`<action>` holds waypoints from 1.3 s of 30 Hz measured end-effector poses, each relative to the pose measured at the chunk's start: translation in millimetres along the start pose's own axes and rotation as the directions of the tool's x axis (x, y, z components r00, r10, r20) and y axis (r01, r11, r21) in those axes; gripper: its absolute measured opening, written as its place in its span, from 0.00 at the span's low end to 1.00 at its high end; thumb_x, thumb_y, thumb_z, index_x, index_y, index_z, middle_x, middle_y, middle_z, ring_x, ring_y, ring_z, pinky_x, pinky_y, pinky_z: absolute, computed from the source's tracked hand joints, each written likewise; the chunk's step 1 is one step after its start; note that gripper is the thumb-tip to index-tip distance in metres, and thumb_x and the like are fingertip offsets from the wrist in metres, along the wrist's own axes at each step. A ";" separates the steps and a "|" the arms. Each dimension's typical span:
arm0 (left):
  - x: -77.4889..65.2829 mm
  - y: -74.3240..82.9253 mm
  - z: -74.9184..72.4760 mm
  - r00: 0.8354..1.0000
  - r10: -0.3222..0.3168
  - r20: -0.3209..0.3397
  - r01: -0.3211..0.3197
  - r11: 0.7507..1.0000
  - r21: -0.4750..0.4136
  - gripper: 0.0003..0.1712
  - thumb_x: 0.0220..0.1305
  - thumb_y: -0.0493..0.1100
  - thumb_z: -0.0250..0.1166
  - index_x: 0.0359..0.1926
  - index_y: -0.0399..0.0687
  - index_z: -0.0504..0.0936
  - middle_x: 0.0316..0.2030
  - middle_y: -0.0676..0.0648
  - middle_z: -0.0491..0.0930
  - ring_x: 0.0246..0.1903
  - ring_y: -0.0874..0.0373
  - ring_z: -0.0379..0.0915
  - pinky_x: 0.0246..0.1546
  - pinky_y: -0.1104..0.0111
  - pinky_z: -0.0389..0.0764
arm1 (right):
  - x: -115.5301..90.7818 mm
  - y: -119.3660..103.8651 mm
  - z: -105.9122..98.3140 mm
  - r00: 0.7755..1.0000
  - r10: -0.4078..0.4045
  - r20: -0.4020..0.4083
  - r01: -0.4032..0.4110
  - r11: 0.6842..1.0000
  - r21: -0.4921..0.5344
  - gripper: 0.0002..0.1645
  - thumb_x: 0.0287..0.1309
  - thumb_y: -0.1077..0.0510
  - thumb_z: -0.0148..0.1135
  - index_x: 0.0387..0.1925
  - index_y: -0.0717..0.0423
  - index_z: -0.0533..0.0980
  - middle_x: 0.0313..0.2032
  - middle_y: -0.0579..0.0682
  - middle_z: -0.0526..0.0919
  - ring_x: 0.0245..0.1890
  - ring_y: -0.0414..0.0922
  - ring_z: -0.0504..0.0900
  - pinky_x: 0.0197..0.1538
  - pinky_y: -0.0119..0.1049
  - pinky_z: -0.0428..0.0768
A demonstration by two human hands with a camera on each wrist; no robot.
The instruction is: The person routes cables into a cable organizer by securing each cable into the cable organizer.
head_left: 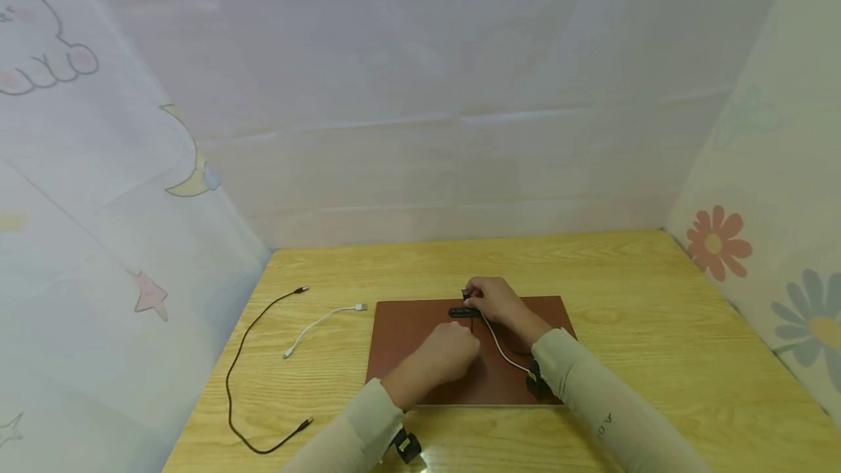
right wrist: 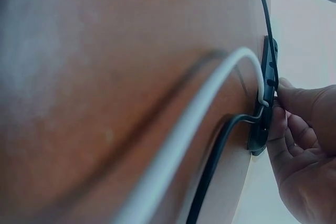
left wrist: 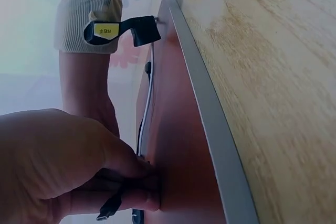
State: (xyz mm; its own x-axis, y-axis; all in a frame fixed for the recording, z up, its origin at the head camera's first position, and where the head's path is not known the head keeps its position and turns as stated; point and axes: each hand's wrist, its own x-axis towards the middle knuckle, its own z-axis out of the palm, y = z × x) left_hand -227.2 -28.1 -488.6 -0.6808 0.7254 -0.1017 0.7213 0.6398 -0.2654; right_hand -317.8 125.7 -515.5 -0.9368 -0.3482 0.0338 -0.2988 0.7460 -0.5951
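Observation:
A brown board (head_left: pixel 407 320) lies on the wooden table, with a black cable clip (right wrist: pixel 270 59) with slots at its far edge. My left hand (head_left: pixel 447 350) pinches a thin black cable (right wrist: pixel 266 11) over the board; its small metal-tipped plug (left wrist: pixel 107 208) pokes out below the fingers in the left wrist view. This cable runs along the clip to my right hand (head_left: pixel 496 299), whose thumb and fingertips pinch it right at the clip. A white cable (right wrist: pixel 205 95) and another black cable (right wrist: pixel 215 156) pass into the clip's slots. A dark plug (head_left: pixel 465 292) shows beside the right fingertips.
Left of the board, a short white USB cable (head_left: pixel 318 322) and a long black cable (head_left: pixel 228 378) lie on the wooden table (head_left: pixel 631 312). Pale printed sheets (head_left: pixel 368 166) stand behind and at both sides of the table.

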 end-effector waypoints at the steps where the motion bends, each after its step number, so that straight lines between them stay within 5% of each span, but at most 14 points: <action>1: 0.0 0.0 -0.5 1.000 0.002 0.008 -0.002 1.000 -0.007 0.16 0.69 0.43 0.67 0.21 0.56 0.81 0.20 0.54 0.77 0.21 0.62 0.73 0.22 0.70 0.76 | 0.0 0.4 0.7 1.000 -0.001 0.000 0.001 1.000 -0.001 0.07 0.66 0.57 0.67 0.44 0.52 0.82 0.35 0.46 0.83 0.35 0.44 0.80 0.41 0.43 0.80; 21: 0.6 2.0 -2.4 1.000 0.004 -0.017 -0.004 1.000 0.001 0.17 0.69 0.42 0.66 0.21 0.56 0.82 0.18 0.55 0.75 0.18 0.64 0.68 0.18 0.71 0.71 | 3.6 -4.2 1.6 0.999 0.037 -0.013 -0.038 0.999 -0.024 0.06 0.66 0.57 0.67 0.43 0.53 0.82 0.37 0.50 0.86 0.40 0.48 0.84 0.43 0.44 0.82; 39: -6.7 13.9 9.2 0.995 -0.080 -0.067 0.085 0.993 0.078 0.16 0.67 0.43 0.69 0.21 0.60 0.85 0.20 0.56 0.80 0.18 0.64 0.70 0.19 0.70 0.76 | 0.5 -2.6 -2.8 1.000 0.009 0.023 -0.009 1.000 -0.013 0.08 0.64 0.60 0.68 0.44 0.57 0.81 0.37 0.50 0.84 0.41 0.49 0.82 0.46 0.46 0.81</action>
State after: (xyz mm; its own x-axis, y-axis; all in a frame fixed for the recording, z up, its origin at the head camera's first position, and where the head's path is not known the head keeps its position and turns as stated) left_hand -213.8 -26.4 -500.5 -0.7261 0.6874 -0.0155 0.6486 0.6773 -0.3473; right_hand -318.0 125.2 -511.7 -0.9351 -0.3541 0.0100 -0.2927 0.7564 -0.5849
